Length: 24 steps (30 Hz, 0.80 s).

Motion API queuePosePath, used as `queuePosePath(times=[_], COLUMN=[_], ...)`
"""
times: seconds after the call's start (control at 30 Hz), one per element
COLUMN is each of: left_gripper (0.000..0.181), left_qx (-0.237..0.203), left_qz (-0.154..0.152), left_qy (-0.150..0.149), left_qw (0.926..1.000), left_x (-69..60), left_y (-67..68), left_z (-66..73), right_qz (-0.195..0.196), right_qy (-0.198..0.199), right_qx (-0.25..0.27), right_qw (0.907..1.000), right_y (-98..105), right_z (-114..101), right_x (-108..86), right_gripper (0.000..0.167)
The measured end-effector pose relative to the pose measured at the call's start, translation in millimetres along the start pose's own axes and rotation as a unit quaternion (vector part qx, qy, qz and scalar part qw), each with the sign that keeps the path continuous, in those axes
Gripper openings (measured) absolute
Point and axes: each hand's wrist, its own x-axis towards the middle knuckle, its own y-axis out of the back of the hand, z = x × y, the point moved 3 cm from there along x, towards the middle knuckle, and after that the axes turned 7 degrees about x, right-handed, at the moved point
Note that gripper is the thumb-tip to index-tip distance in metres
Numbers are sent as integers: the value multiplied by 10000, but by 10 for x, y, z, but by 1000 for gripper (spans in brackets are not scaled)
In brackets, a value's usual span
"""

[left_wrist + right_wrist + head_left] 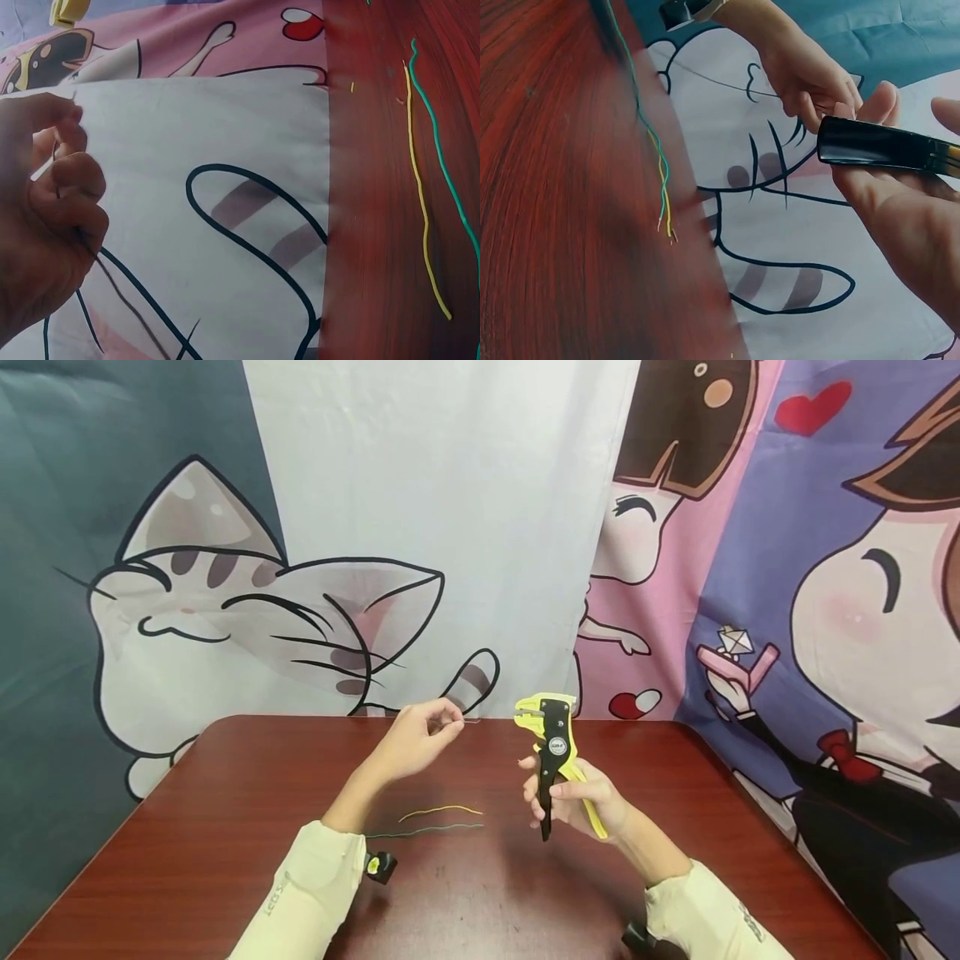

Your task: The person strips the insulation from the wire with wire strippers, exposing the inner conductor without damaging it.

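My left hand is raised above the far part of the table and pinches a thin greyish wire. The wire's tip sticks out to the right of the fingertips, and in the left wrist view the rest of the wire trails out below the curled fingers. To the right, my right hand grips a yellow and black wire stripper by its handles, head up, apart from the wire. One black handle fills the near side of the right wrist view.
A yellow wire and a longer green wire lie on the reddish-brown table. A tiny yellow scrap lies near the table's far edge. Behind the table hangs a cartoon-printed cloth.
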Motion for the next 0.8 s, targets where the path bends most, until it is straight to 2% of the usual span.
queuePosePath(times=[0.1, 0.4, 0.63, 0.8], left_gripper=[4, 4, 4, 4], left_qx=[149, 542, 501, 531], left_qz=[-274, -860, -1536, -1875], left_qy=[101, 35, 222, 448], left_qw=[9995, 9948, 9866, 9798], left_x=[0, 3, -24, -66], left_y=[11, 16, -104, -171], left_z=[-20, -71, -204, -286], right_qz=[113, 376, 694, 806], right_qy=[-10, -221, -229, -172], right_qx=[-25, -175, -263, -383], right_qw=[9999, 9989, 9970, 9959], right_y=[11, 3, 26, 68], right_z=[-13, -37, 19, 76], right_x=[3, 0, -27, -59], right_gripper=[47, 53, 44, 39])
